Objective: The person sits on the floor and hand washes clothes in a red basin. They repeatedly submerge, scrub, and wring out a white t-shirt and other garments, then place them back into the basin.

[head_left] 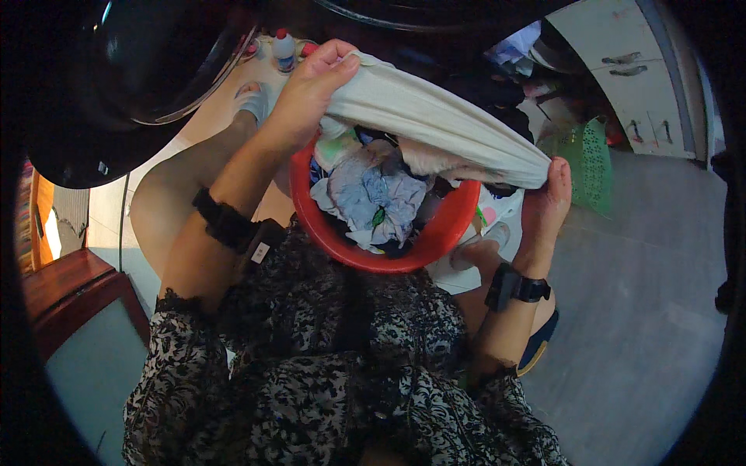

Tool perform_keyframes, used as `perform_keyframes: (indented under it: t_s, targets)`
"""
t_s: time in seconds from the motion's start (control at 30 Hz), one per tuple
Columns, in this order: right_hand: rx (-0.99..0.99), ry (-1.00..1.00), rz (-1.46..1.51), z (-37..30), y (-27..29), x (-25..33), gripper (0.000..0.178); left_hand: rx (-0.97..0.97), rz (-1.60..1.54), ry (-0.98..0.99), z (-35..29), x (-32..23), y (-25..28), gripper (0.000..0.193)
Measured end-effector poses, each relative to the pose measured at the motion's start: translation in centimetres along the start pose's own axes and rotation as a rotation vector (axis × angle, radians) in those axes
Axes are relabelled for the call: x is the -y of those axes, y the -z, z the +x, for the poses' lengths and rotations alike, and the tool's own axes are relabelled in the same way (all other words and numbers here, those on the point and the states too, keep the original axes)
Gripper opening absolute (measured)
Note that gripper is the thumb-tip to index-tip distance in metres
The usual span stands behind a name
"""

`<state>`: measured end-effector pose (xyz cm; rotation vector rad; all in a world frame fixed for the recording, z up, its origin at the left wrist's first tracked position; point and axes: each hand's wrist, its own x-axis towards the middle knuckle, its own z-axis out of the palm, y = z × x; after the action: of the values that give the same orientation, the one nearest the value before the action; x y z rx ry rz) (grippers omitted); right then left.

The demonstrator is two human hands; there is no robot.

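A cream-white piece of cloth (435, 109) is stretched taut between my hands, over the far side of a red basin (342, 252). My left hand (326, 70) is closed on its upper left end, thumb on top. Lower and to the right, my right hand (555, 185) grips the other end, its fingers partly behind the fabric. Crumpled laundry lies in the basin, with a light blue-grey garment (365, 190) uppermost. Part of the white cloth hangs down toward the pile and hides the basin's far rim. The basin sits between my legs.
A white bottle with a red cap (284, 50) stands on the floor beyond my left foot. At the right are a green perforated basket (587, 163) and a white cabinet (622, 70). A shiny black rounded object (155, 62) fills the upper left, above a reddish wooden chair (74, 279).
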<state>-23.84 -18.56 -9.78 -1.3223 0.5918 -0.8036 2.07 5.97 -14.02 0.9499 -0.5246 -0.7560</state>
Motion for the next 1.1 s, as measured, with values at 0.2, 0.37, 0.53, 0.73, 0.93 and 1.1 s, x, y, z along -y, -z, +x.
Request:
perform_keyframes:
  t_s: [0.2,0.37,0.53,0.73,0.93,1.1]
  targets:
    - [-0.084,0.063,0.008,-0.9,-1.8,2.4,0.016,-0.035,0.039,-0.070,-0.6,-2.1,-1.1,0.014]
    - [-0.011,0.057,0.011,-2.1,-0.3,2.6,0.019,-0.053,0.034,-0.092,-0.6,-2.3,-1.4,0.014]
    - [0.396,-0.118,-0.330,-2.8,-0.1,3.5,0.011,-0.109,0.158,-0.123,-0.7,-1.7,-2.3,0.014]
    - [0.634,-0.104,-0.652,-3.5,-6.3,-0.2,0.042,0.332,0.175,0.223,-1.9,-0.2,-6.4,0.020]
    - [0.907,0.263,-0.727,-2.0,-7.3,-2.5,0.029,0.573,-0.136,0.437,-2.1,-1.1,-6.5,0.049]
    - [0.485,-0.174,-0.511,-1.6,-5.6,-0.2,0.022,0.605,0.773,0.467,-1.5,-3.4,-3.6,0.050]
